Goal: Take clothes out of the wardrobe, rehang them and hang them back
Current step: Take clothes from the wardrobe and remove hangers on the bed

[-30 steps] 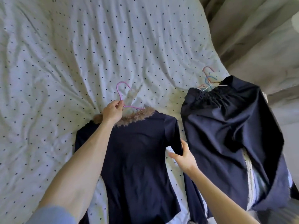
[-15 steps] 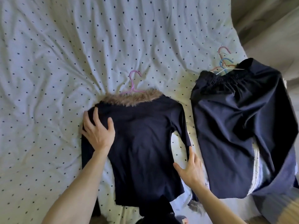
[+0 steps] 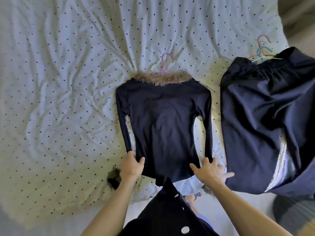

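A dark navy long-sleeved top with a brown fur collar lies flat on the dotted white bedsheet. A pink hanger sticks out above the collar. My left hand grips the top's lower left hem, thumb over the fabric. At the lower right hem my right hand rests with fingers spread, thumb on the cloth. To the right a second dark garment lies spread, with pink and blue hangers at its upper end.
A furry brown cuff of the top lies by my left wrist. My own dark, white-dotted clothing fills the bottom centre. The bed's edge runs along the right side, with brownish curtain fabric beyond.
Both hands slid down from the shoulder and sleeve to the hem of the top. The top now lies straighter, sleeves alongside the body. The view has shifted closer over the bed.
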The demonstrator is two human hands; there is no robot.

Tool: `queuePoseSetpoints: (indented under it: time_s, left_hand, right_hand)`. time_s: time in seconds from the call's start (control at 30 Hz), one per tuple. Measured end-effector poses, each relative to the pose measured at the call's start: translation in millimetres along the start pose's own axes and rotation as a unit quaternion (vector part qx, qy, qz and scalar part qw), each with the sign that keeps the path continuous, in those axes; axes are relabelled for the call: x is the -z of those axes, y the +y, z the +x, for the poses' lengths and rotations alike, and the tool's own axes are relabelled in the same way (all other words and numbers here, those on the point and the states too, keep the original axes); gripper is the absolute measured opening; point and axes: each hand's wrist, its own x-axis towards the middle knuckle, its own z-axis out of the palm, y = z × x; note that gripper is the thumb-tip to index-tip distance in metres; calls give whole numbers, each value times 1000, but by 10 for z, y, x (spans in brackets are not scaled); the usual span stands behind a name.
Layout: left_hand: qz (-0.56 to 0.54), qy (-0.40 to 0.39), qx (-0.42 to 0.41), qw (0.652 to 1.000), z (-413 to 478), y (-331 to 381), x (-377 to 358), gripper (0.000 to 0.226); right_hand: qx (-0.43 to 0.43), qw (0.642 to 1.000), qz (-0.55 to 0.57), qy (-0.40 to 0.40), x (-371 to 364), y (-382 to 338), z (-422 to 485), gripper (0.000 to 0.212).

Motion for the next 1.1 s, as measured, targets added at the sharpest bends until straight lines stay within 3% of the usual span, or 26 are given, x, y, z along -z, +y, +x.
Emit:
queuePoseSetpoints:
  time_s: [0.1, 0.23, 0.4, 0.47, 0.57, 0.73, 0.93, 1.03, 1.1]
  left_hand:
    - [99, -31, 72, 992, -108, 44, -227, 54]
    - [235, 23, 54, 970, -269, -24, -458, 40]
    - [28, 44, 37, 998, -496, -337, -548, 37]
    - [-8, 52, 18, 998, -648, -492, -596, 34]
    - [-38, 4, 33, 999, -776, -631, -668, 29]
    - [-38, -15, 45, 998, -1022, -654, -675, 62]
    - [71, -61, -91, 991, -1136, 64, -309, 57]
    - [136, -66, -226, 962, -1395, 793, -237, 54]
    - [185, -63, -326, 925, -1718, 1343, -294, 51]
  right_hand:
    - [-12, 1000, 3, -4, -162, 11, -112, 66]
    - [36, 996, 70, 53, -321, 102, -131, 35]
    - [54, 976, 190, 87, -372, 359, -119, 24]
    - [57, 969, 214, 112, -413, 504, -171, 18]
    - [69, 959, 244, 124, -431, 712, -222, 20]
    - [97, 955, 269, 77, -441, 1031, -403, 38]
    - [124, 916, 368, 102, -227, 1297, -920, 37]
    - [134, 883, 409, 187, -45, 1644, -1301, 39]
    - [129, 865, 407, 264, 47, 1970, -1570, 36]
